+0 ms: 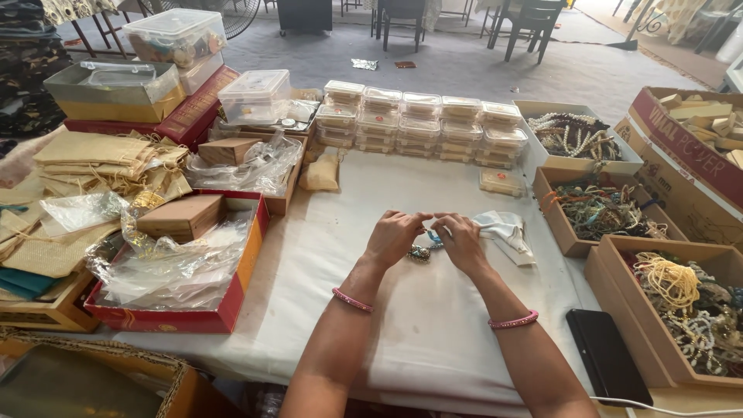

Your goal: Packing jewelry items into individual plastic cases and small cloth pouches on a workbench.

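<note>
Stacked plastic boxes (422, 124) behind the hands; open cardboard trays (576, 236) on the right.

Both forearms reach forward over the table, bare, each wrist ringed by a pink bangle. The left hand (395, 236) and right hand (458, 241) meet at the fingertips, knuckles up, fingers curled inward and pinching together.

1. Along the table's far edge I see rows of small clear plastic boxes (422, 124) stacked.
2. At the right edge, three open cardboard boxes of beaded jewellery (596, 210) sit in a line.
3. A black phone (607, 356) lies at the near right corner.
4. On the left edge, a red tray (232, 298) holds crumpled plastic wrap and a brown box (182, 217).
5. Jute pouches (97, 159) pile at the far left.
</note>
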